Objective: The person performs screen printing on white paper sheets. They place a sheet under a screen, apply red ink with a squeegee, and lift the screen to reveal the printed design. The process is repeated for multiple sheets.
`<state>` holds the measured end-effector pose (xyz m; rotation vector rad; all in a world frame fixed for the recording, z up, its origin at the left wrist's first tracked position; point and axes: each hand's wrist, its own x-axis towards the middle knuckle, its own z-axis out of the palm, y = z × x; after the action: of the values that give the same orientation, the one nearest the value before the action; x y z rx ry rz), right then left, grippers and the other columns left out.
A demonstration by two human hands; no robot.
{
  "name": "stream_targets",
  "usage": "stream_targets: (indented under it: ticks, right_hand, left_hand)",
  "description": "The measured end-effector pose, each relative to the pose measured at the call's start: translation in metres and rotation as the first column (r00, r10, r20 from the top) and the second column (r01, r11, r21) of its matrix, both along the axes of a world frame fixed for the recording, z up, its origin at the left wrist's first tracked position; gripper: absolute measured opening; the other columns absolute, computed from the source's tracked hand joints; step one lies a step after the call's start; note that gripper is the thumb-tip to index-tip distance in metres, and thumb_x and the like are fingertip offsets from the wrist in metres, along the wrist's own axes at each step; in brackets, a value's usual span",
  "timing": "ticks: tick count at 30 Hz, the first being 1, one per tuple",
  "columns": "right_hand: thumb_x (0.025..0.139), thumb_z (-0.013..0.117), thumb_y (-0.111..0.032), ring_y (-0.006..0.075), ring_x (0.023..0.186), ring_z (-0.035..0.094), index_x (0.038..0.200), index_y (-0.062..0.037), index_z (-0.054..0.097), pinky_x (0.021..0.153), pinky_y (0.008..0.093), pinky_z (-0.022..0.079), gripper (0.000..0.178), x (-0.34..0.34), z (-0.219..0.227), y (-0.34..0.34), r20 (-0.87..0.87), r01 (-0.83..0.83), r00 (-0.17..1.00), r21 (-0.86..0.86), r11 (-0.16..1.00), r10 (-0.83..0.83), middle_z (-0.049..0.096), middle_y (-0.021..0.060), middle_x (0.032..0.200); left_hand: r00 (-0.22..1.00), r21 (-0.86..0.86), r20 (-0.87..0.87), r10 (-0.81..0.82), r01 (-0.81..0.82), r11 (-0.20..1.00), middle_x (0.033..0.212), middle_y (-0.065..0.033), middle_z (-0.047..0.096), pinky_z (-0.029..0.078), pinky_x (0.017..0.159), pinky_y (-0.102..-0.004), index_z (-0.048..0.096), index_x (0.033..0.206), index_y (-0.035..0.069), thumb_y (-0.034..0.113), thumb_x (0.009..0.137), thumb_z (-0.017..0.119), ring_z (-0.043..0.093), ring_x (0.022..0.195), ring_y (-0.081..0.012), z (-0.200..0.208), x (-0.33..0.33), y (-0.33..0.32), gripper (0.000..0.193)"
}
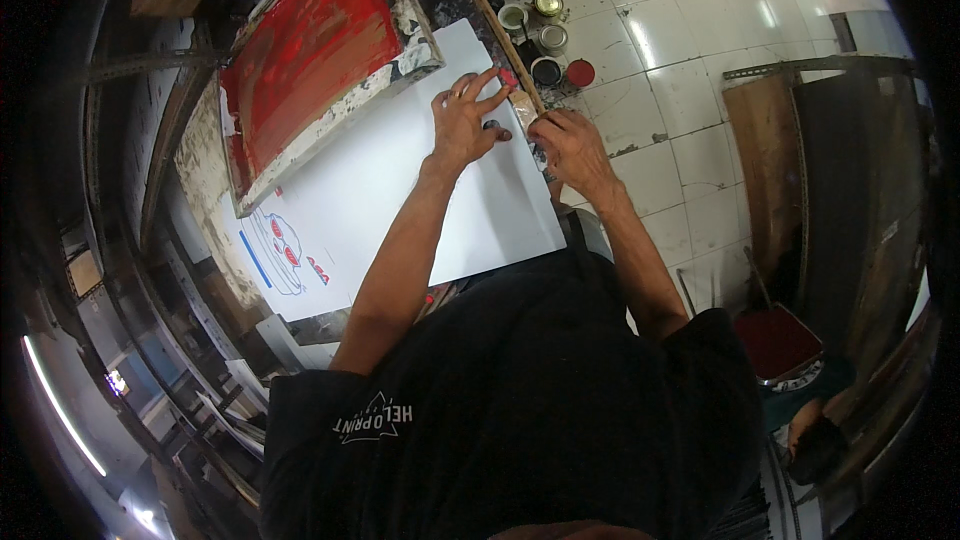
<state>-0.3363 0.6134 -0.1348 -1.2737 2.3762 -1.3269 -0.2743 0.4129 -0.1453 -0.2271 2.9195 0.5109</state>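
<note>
A large white sheet point(395, 175) lies on the worktable beneath my hands, with a blue-and-red printed figure point(282, 245) toward its left end. My left hand point(463, 123) is spread over the sheet's far right edge. One of its fingertips reaches a small pink-red piece point(508, 80) beside the sheet. My right hand point(577, 148) is at the table's right border, its fingers curled and pressed together next to a tan, tape-like strip point(523, 108). What those fingers pinch, if anything, is hidden. A screen-printing frame point(345, 110) smeared with red ink overlaps the sheet's far left.
A wooden strip point(487, 12) runs along the table's right edge. Past it, several open cans, including a yellowish one point(547, 4) and a red one point(580, 72), stand near the white tiled floor point(655, 110). Brown boards point(765, 175) lean at right; another person's dark head point(818, 450) shows lower right.
</note>
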Motion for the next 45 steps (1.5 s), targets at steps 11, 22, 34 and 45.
stream_targets:
  ticks: [11,22,34,45]
  right_hand:
    - [0.076,0.070,-0.002,0.0315,0.085,0.062,0.094,-0.0048,0.062,0.072,0.0411,0.052,0.020,0.031,0.021,-0.022,-0.016,0.070,0.997,-0.011,0.998,-0.070,0.061,0.0111,0.093]
    - [0.077,0.072,-0.004,0.0326,0.079,0.068,0.107,0.0008,0.064,0.066,0.0365,0.056,0.031,0.043,0.022,-0.011,-0.112,0.236,0.966,0.000,0.972,-0.234,0.065,0.0166,0.100]
    - [0.078,0.074,-0.009,0.0276,0.069,0.069,0.109,0.0003,0.066,0.059,0.0331,0.056,0.034,0.058,0.032,-0.008,-0.269,0.317,0.908,-0.061,0.947,-0.321,0.069,0.0147,0.084]
    - [0.074,0.072,-0.031,0.0306,0.079,0.069,0.089,-0.0057,0.074,0.073,0.0420,0.054,0.029,-0.049,-0.006,-0.062,0.095,-0.020,0.995,0.507,0.862,-0.033,0.071,0.0148,0.084]
  left_hand:
    - [0.995,0.021,-0.095,-0.001,0.003,1.000,0.147,0.0053,0.042,0.026,0.106,-0.0495,0.061,0.128,0.030,0.026,0.059,0.086,0.037,0.135,-0.0206,-0.012,0.003,-0.005,0.073]
    - [0.997,0.086,-0.075,0.021,-0.014,0.996,0.147,0.0065,0.042,0.025,0.106,-0.0515,0.061,0.128,0.032,0.033,0.058,0.088,0.035,0.136,-0.0199,-0.012,0.006,-0.006,0.074]
    - [0.998,0.105,-0.035,0.051,-0.047,0.993,0.147,0.0077,0.042,0.023,0.106,-0.0530,0.062,0.126,0.035,0.035,0.057,0.088,0.034,0.137,-0.0177,-0.012,0.014,-0.002,0.074]
    - [0.998,0.076,0.053,0.018,-0.022,0.997,0.149,0.0088,0.038,0.023,0.107,-0.0529,0.058,0.130,0.037,0.032,0.061,0.085,0.032,0.138,-0.0173,-0.009,0.008,-0.003,0.074]
